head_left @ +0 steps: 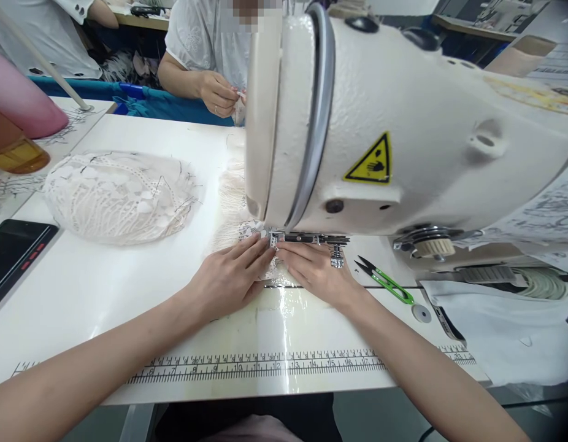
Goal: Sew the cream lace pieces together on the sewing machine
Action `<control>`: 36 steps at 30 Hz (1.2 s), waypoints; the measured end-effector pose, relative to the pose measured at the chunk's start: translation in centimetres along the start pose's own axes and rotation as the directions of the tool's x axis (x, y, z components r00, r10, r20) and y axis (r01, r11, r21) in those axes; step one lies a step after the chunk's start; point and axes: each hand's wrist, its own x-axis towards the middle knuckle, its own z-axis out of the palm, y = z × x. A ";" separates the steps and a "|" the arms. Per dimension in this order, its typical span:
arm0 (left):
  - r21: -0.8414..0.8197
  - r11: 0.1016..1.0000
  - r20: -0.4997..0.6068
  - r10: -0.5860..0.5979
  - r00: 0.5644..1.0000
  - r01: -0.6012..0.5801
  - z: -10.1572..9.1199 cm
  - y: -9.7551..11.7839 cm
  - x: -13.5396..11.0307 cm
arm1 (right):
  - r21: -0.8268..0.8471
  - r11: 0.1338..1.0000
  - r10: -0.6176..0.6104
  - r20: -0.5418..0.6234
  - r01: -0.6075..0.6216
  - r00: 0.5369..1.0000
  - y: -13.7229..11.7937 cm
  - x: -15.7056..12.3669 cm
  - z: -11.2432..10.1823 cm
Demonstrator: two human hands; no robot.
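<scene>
A strip of white lace (251, 229) lies under the needle area of a cream sewing machine (403, 123). My left hand (231, 273) rests on the left side of the lace, fingers stretched out and fairly flat, tips close to the presser foot (275, 236). On the other side my right hand (316, 270) lies with fingers extended toward the same spot, partly beneath the metal attachment (316, 239). Both hands press the lace to the table rather than wrap around it. The fingertips partly hide the stitching point.
Green thread snips (392, 286) and a bobbin (421, 313) lie to the right. A bundle of white lace (121, 199) and a black phone (17, 252) are at left. A printed ruler (247, 366) runs along the front edge. Opposite sits a person (205, 55), hands together.
</scene>
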 end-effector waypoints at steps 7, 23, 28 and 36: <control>0.016 1.000 -0.006 0.000 1.000 0.000 0.0 0.0 0.3 | -0.036 0.996 0.076 0.010 -0.076 0.997 -0.4 0.7 -1.2; 0.053 0.986 -0.025 0.157 0.987 -0.156 -0.3 -1.1 0.2 | -0.189 0.982 0.011 0.018 -0.008 1.000 -0.6 0.0 0.0; 0.021 0.989 -0.023 0.148 0.989 -0.147 -0.5 -2.0 0.0 | -0.131 0.991 -0.018 0.042 0.024 0.999 -1.7 0.5 0.3; -0.043 0.995 -0.038 0.093 0.995 -0.095 -0.5 -1.9 0.1 | -0.022 0.998 -0.068 -0.044 0.067 0.997 -2.3 0.8 0.4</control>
